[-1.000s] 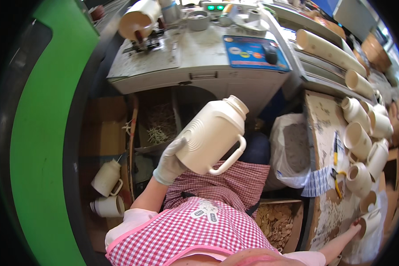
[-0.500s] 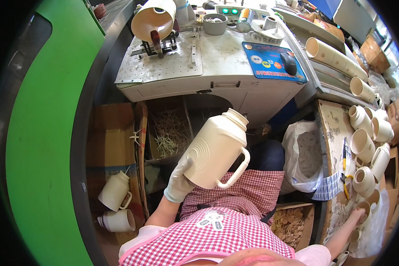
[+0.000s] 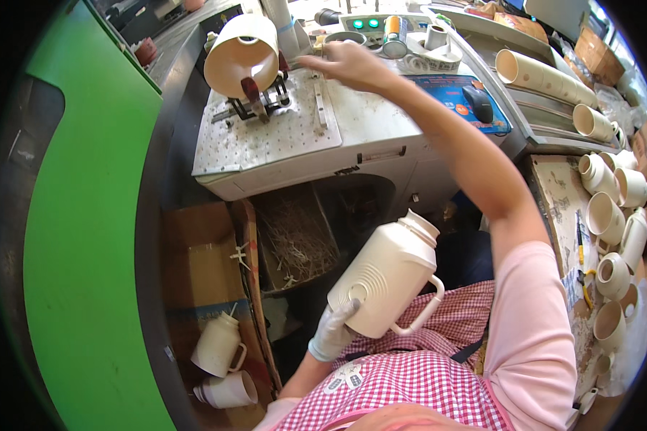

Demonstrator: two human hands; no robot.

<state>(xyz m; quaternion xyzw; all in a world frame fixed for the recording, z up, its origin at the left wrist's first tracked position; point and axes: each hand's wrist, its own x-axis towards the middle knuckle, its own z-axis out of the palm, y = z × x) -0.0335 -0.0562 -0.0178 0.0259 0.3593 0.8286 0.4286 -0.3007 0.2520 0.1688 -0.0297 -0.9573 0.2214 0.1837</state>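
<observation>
My left hand (image 3: 336,325), in a pale glove, grips the lower end of a cream plastic jug (image 3: 384,276). The jug is tilted above my lap, with its ringed side up, its threaded neck toward the far right and its handle at the right. My bare right hand (image 3: 352,66) reaches over the white workbench, slightly blurred, fingers stretched leftward with nothing visible in them. Its fingertips are close to a dark red clamp handle; contact is unclear. Beside it, a cream cylindrical shell (image 3: 243,57) sits on a black fixture (image 3: 255,104), its open end facing me.
A perforated plate (image 3: 266,140) lies under the fixture. Behind my right arm are a mouse (image 3: 477,104), a tape roll and a spray can (image 3: 395,37). A cardboard box (image 3: 201,276) at left holds cream jugs. Several cream parts (image 3: 611,276) and pliers (image 3: 586,289) lie at right.
My right hand has left the cream parts at the lower right and swung across to the bench fixture. My left hand keeps hold of the jug; the view has shifted.
</observation>
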